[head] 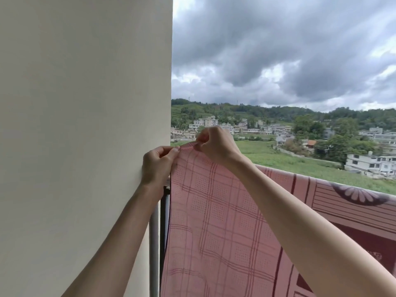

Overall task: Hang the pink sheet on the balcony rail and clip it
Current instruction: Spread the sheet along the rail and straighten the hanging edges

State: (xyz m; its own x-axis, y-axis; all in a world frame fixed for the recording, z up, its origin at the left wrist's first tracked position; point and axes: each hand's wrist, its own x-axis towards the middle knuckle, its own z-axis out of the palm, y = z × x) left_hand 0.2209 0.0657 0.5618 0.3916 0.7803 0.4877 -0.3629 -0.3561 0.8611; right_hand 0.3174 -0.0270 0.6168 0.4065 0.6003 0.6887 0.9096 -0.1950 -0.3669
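A pink sheet (216, 215) with a darker checked pattern hangs down in front of me, its top corner lifted near the wall. My left hand (157, 166) pinches the sheet's top edge at the corner. Just to the right, my right hand (216, 144) pinches the same edge, and the two hands almost touch. Further right the sheet lies draped over the balcony rail, which it hides. A dark flower print (355, 195) and stripes show on that draped part. No clip can be seen.
A cream wall (85, 125) fills the left half, close to my left hand. A grey pipe (154, 243) and a dark rail post (166, 211) run down beside the wall. Beyond the rail lie fields, houses and a cloudy sky.
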